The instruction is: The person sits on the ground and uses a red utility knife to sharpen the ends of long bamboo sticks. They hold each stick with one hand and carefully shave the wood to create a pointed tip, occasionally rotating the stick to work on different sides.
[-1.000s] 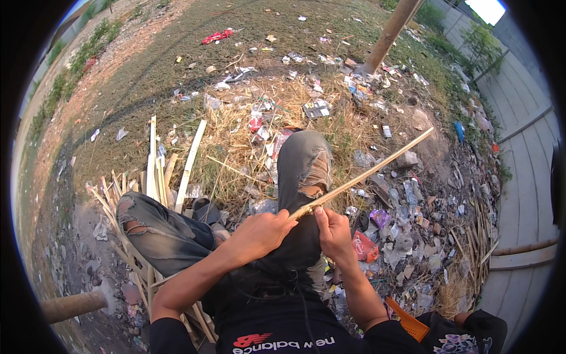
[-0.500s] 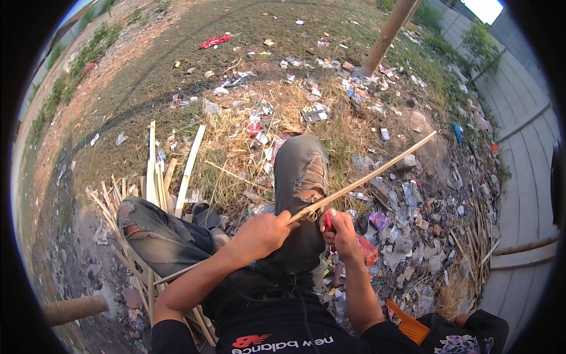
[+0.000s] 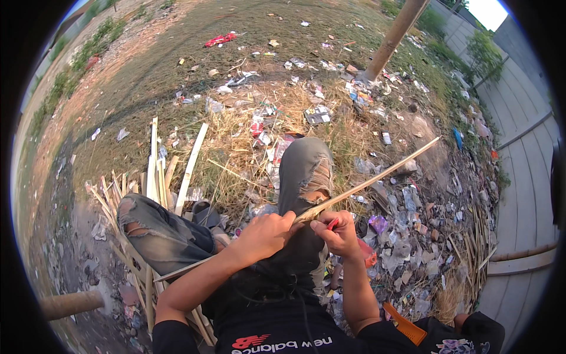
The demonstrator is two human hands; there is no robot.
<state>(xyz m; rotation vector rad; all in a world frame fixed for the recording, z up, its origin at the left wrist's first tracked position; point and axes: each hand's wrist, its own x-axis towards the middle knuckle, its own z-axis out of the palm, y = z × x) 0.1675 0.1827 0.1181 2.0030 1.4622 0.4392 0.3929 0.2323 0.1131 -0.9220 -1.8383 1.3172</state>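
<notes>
I see the left hand (image 3: 263, 235) clamped on the pale strip (image 3: 354, 188) at its near end, the right hand (image 3: 342, 237) closed round a red tool (image 3: 333, 223) beside it; slipping could hurt the raised leg (image 3: 300, 165) beneath, and the unsupported far end might whip.

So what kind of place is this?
Probably a rough outdoor yard or vacant lot. Litter lies scattered over grass and bare dirt, a brown pole stands in the ground, and a grey wall runs along the right.
</notes>
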